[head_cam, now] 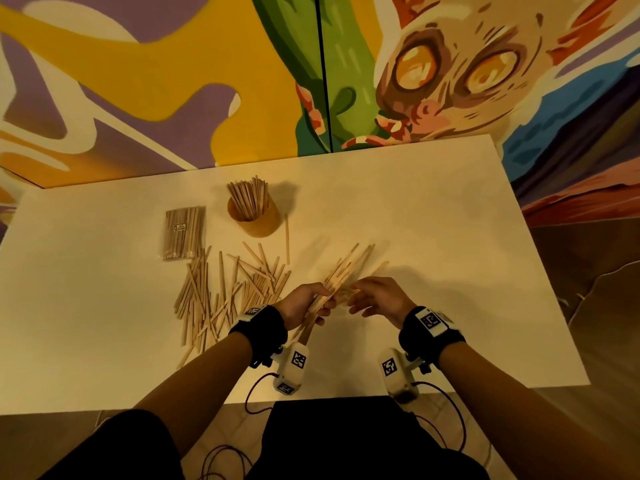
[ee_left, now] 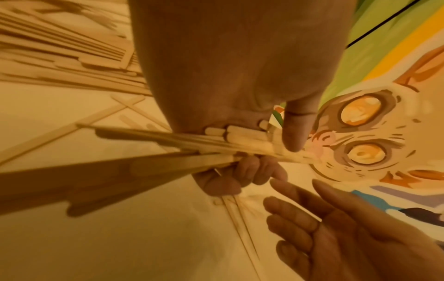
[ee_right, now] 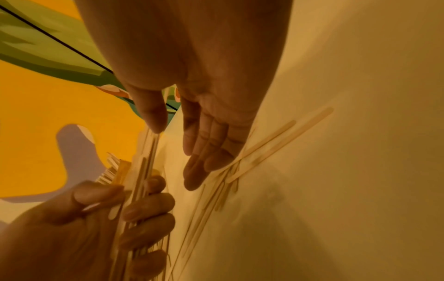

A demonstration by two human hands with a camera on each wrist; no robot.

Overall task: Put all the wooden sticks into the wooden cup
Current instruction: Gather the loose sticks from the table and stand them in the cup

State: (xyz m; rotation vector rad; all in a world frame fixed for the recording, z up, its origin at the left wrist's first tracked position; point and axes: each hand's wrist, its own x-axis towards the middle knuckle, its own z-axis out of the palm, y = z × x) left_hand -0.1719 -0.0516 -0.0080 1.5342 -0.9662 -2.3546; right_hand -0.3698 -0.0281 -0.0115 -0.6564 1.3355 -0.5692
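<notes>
My left hand [head_cam: 313, 304] grips a bundle of wooden sticks [head_cam: 343, 275] just above the white table [head_cam: 450, 237]; the same bundle [ee_left: 216, 146] runs across the palm in the left wrist view, thumb on top. My right hand [head_cam: 372, 297] hovers open just right of it, fingers straight [ee_right: 204, 152], over a few loose sticks [ee_right: 276, 144] on the table. The wooden cup [head_cam: 254, 216] stands upright behind and left, holding several sticks. A big pile of loose sticks [head_cam: 225, 292] lies left of my left hand.
A sealed packet of sticks [head_cam: 183, 232] lies left of the cup. One single stick [head_cam: 287, 239] lies just right of the cup. A painted wall [head_cam: 138, 81] rises right behind the table. Cables hang below the near edge.
</notes>
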